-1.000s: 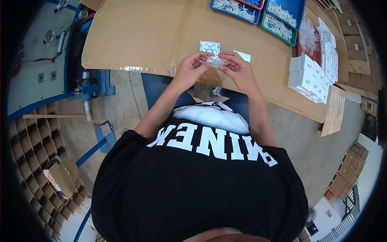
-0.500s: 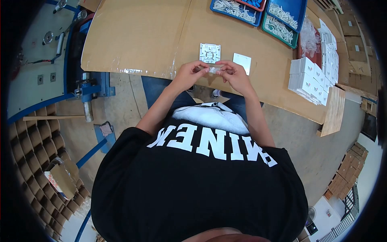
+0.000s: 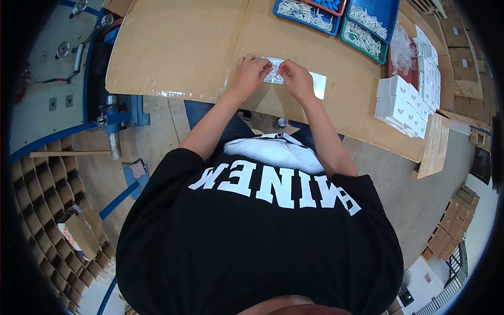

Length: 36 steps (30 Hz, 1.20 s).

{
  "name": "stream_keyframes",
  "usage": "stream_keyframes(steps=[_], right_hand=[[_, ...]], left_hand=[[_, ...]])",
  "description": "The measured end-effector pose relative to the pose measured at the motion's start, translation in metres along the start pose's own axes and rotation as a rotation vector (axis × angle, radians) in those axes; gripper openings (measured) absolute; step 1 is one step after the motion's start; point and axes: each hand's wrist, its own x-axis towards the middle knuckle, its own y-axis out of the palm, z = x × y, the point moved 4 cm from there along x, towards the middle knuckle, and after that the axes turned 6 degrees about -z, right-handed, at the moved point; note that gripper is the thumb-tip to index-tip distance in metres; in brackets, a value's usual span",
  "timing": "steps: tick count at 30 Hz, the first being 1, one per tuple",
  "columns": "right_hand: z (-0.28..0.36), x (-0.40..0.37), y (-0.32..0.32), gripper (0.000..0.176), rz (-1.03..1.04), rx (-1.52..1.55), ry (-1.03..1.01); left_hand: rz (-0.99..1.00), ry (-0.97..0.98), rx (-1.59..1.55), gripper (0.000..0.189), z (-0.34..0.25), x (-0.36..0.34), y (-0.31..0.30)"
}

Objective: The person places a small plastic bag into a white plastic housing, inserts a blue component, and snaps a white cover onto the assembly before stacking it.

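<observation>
A white square plate with moulded fittings [image 3: 273, 79] lies on the cardboard-covered tabletop, partly hidden by my hands. My left hand [image 3: 251, 75] is over its left side, fingertips pinched together. From the other side my right hand [image 3: 297, 80] reaches over the plate's right part, its thumb and fingers also closed in a pinch. Whatever is between the fingertips is too small to make out; a few pale bits show around them. Beside my right hand lies a smooth white square cover [image 3: 318, 86], flat on the cardboard.
Blue trays [image 3: 307, 25] and a green tray [image 3: 362, 44] of small white plugs stand at the far edge, with a red tray of blue pieces [image 3: 331, 4]. Stacked white boxes [image 3: 401, 102] and crumpled clear plastic [image 3: 401, 50] sit at the right. Machinery [image 3: 58, 68] stands left.
Both hands have moved forward from the table's near edge onto the fitted white plate. The small clear-and-white item held between them earlier is no longer distinct.
</observation>
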Motion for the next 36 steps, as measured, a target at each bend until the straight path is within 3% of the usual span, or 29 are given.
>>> stream_keyframes(steps=[8,11,17,27,36], right_hand=[[0.011,0.001,-0.004,0.009,0.066,-0.255,-0.161],[0.004,0.002,-0.004,0.01,0.113,-0.215,-0.186],[0.003,-0.001,-0.009,0.013,0.221,-0.173,-0.251],[0.005,-0.004,-0.012,0.013,0.246,-0.236,-0.216],[0.01,0.002,-0.015,0.014,0.232,-0.311,-0.158]], left_hand=[[-0.078,0.048,0.007,0.022,0.002,-0.026,0.002],[-0.081,0.179,0.034,0.031,-0.012,-0.032,-0.015],[-0.047,0.206,0.087,0.041,-0.008,-0.039,-0.009],[-0.114,0.253,0.039,0.035,-0.01,-0.034,-0.01],[0.032,0.335,0.015,0.036,0.001,-0.018,-0.009]])
